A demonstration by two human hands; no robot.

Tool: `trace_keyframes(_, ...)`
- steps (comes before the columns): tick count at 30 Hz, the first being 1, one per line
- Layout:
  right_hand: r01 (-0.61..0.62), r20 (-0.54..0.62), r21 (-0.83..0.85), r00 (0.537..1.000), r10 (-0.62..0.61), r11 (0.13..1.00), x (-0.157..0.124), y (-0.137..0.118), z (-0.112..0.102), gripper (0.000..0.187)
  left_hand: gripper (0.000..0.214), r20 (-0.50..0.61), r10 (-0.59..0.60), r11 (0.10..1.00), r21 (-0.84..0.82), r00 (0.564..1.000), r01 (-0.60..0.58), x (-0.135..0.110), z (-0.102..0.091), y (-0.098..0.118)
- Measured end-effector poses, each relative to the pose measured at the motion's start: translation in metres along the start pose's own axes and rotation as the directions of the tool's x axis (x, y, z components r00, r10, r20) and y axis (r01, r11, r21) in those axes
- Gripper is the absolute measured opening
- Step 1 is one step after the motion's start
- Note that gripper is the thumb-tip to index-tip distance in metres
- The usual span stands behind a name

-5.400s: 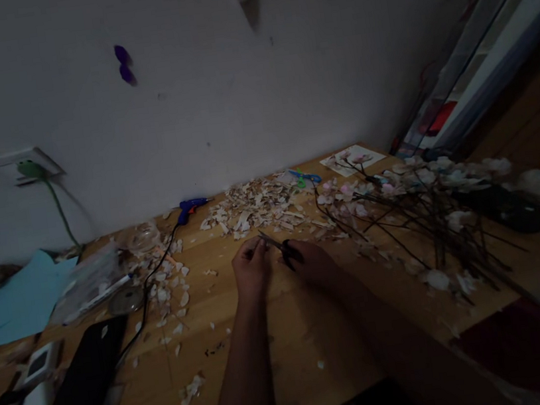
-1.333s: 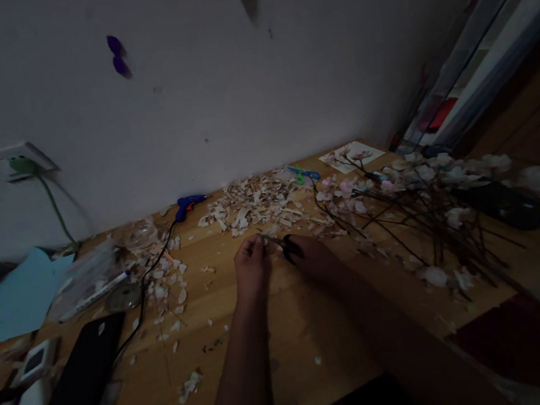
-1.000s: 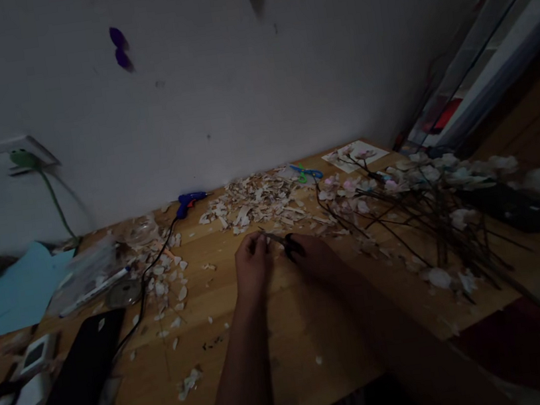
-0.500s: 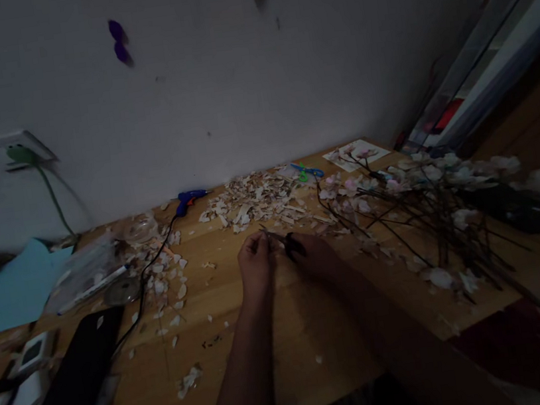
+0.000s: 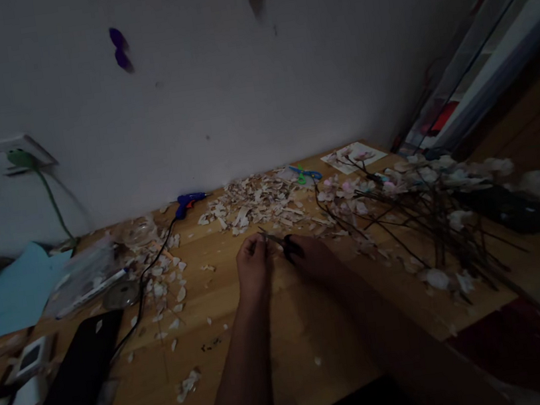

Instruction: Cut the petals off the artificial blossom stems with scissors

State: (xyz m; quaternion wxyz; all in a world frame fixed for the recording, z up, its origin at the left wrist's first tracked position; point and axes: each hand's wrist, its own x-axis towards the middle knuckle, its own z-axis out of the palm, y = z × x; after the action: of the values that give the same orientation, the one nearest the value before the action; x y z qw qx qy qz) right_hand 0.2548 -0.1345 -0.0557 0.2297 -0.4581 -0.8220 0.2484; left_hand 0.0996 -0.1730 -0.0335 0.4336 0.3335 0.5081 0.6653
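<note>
My right hand [image 5: 312, 255] is closed round the dark handles of a pair of scissors [image 5: 275, 238], whose blades point left toward my other hand. Fingers pinched together, my left hand [image 5: 251, 256] is at the blade tips; it seems to grip a small pale piece, too dim and small to name. Just beyond both hands lies a heap of pale scraps [image 5: 260, 200], like cut petals or shavings. Several loose petal-like pieces [image 5: 181, 294] are scattered on the wooden table [image 5: 325, 382] to the left.
A blue glue gun [image 5: 189, 202] with a black cord lies at the back, near blue-green scissors [image 5: 305, 173]. Branches with pale blossoms [image 5: 427, 174] cover the right side. On the left are a black power bank-like slab [image 5: 78, 377], white devices [image 5: 33, 356] and blue paper [image 5: 16, 292].
The scissor blades now look more apart and show more clearly by my left fingers. Both hands stay in nearly the same place; the view has shifted slightly.
</note>
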Motion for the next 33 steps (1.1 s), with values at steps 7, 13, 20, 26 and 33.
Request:
trace_keyframes(7, 0.017, 0.006, 0.001, 1.000, -0.017, 1.000, 0.000, -0.003, -0.003, 0.016, 0.013, 0.042, 0.197, 0.934, 0.297, 0.980, -0.200, 0.003, -0.007, 0.003)
trace_keyframes(13, 0.032, -0.001, 0.032, 0.999, -0.032, 0.999, 0.001, -0.001, -0.001, 0.014, 0.017, 0.112, 0.265, 0.865, 0.411, 0.958, -0.287, 0.007, -0.015, -0.003)
trace_keyframes(20, 0.043, -0.002, 0.021, 0.999, -0.043, 0.999, 0.001, 0.000, -0.001, 0.014, 0.017, 0.145, 0.302, 0.773, 0.542, 0.942, -0.331, 0.007, -0.019, 0.002)
trace_keyframes(26, 0.011, 0.001, 0.019, 1.000, -0.011, 1.000, 0.001, 0.004, 0.000, 0.014, 0.013, 0.079, 0.316, 0.824, 0.472, 0.945, -0.315, 0.005, -0.015, 0.002)
trace_keyframes(33, -0.055, -0.167, 0.238, 0.981, 0.096, 0.970, 0.000, 0.006, -0.002, 0.020, 0.025, -0.026, -0.165, 0.942, -0.301, 0.986, 0.149, 0.004, -0.003, -0.011)
